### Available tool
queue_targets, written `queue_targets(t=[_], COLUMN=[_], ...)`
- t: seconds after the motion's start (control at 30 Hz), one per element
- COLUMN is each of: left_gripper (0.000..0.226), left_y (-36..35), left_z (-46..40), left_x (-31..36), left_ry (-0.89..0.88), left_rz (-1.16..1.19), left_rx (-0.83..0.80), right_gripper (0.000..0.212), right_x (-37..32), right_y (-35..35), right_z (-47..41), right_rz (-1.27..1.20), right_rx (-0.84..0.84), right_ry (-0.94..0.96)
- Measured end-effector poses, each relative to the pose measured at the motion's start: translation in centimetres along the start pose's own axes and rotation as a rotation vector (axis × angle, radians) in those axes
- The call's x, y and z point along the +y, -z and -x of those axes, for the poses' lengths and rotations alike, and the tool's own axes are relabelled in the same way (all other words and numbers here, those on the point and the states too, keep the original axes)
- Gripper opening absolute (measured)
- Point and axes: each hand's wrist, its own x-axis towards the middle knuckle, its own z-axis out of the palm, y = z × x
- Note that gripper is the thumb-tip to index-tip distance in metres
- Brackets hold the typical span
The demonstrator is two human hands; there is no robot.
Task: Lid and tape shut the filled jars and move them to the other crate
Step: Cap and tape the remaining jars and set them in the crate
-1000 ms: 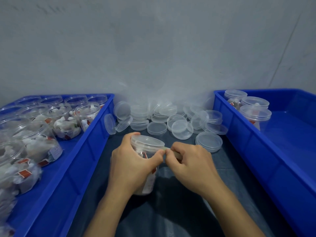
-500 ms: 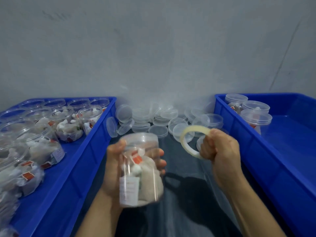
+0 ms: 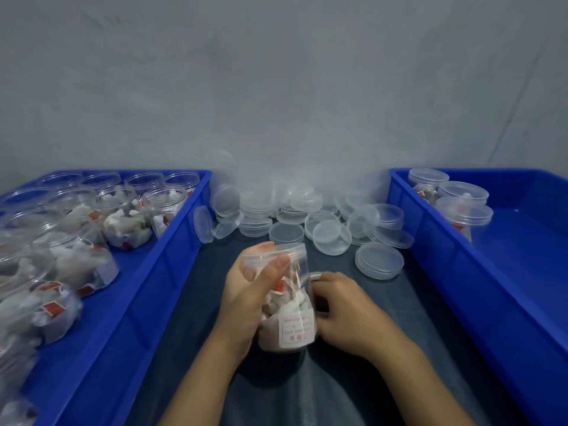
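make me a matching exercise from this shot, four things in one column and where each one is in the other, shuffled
Things:
1. held jar
2. open filled jars
3. lidded jars
4. loose lids

Places:
A. in the right crate
B. on the dark mat between the crates
C. in the left hand, right hand beside it
D. in the left crate

Pairs: 1-C, 2-D, 3-A, 4-B
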Motion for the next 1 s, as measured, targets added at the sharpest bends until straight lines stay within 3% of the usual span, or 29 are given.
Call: queue_targets(t=[0.07,0.13,0.23,0.3,0.4,0.6,0.87,1.0], left_gripper=[0.065,0.065,0.067,0.071,0.069,0.060,0.054,0.052], left_y=[-0.2,-0.3,-0.4,-0.6,-0.8,-1.2,-0.9,-0.8], left_z=[0.1,0.1,0.1,0.3,0.4,0.6,0.4,0.3], left_x=[-0.2,-0.4,-0.6,-0.7,-0.7,-0.3,-0.5,-0.6], left_ry=[-0.020,-0.047,-0.072,-0.071,-0.059,-0.016,-0.026,-0.029], left_rz=[0.003,-0.015,-0.047,-0.042,-0.041,0.065,0.103,0.121], left_rx=[0.012,0.005,0.008,0.016,0.005,-0.043,-0.006,-0.018], right_gripper=[0.008,0.016,0.030,0.052,0.063,0.043,0.028,0.033], right_x=[0.1,-0.1,-1.6,-2.5,-3.9,-4.2,-3.9,-3.7], right_y=[0.3,1.0,2.2,2.1,1.0,0.2,0.2,0.2], right_z=[0.0,-0.1,0.2,0.4,0.4,0.1,0.0,-0.2], right_rz=[0.034,0.011,-0.471,-0.803,-0.859,-0.842,-0.955,-1.005], right_rx=[0.085,0.265,0.453,0.363,0.282,0.393,0.406,0.391], right_ry=[-0.028,-0.065,-0.061,-0.020,0.013,-0.008,-0.001,-0.004])
